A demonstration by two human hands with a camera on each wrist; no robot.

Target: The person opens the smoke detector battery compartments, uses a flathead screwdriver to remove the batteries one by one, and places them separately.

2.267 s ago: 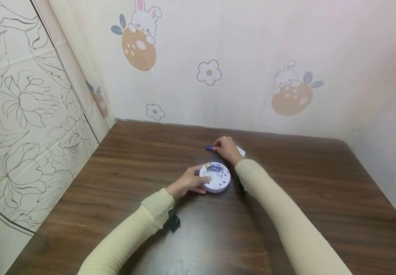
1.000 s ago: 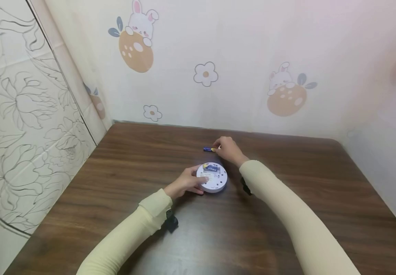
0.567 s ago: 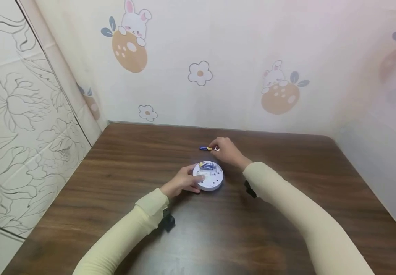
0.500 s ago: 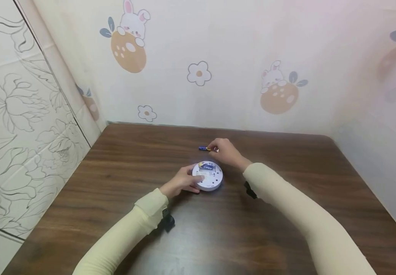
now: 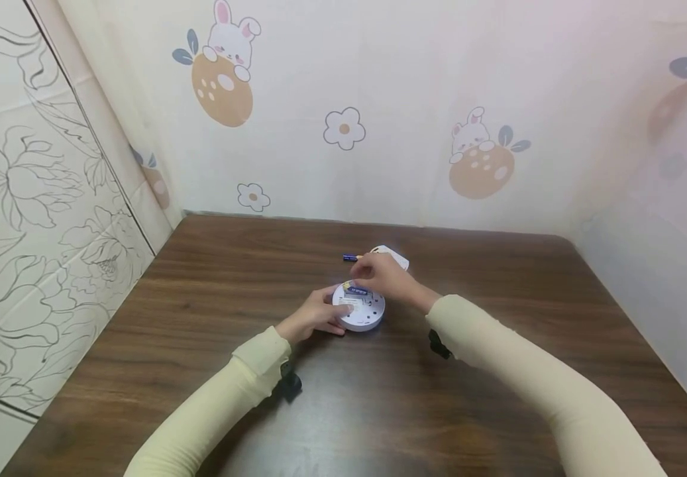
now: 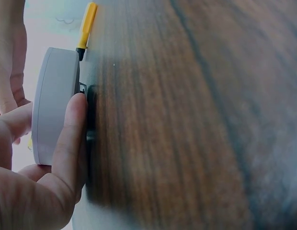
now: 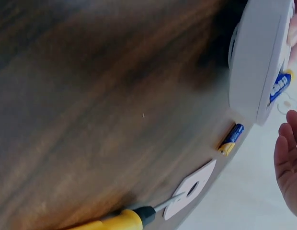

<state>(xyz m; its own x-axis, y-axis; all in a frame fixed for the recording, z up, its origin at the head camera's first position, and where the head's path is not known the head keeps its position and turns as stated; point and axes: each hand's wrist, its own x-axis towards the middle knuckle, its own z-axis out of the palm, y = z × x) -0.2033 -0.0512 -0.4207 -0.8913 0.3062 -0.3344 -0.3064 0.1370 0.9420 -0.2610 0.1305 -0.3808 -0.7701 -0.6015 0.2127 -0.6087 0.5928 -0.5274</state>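
My left hand [image 5: 318, 313] grips a round white device [image 5: 362, 319], thumb on its face and fingers under the rim. It is tilted up a little over the table. In its face is a compartment with a blue and yellow battery [image 7: 281, 86] sitting askew, one end sticking out. My right hand [image 5: 381, 275] hovers at the far edge of the device, fingers bent loosely near that battery. The right wrist view shows a gap between those fingers [image 7: 288, 136] and the battery. A second battery [image 7: 231, 139] lies on the table just beyond the device.
Behind my right hand lies a flat white plate [image 7: 206, 175] with a hole. A screwdriver with a yellow handle [image 7: 120, 221] points its shaft over this plate. The brown wooden table [image 5: 248, 265] ends at a patterned curtain [image 5: 295, 132] at the back.
My right hand has left the loose battery on the table and come nearer, over the device. The white plate behind it shows again. My left hand keeps its hold.
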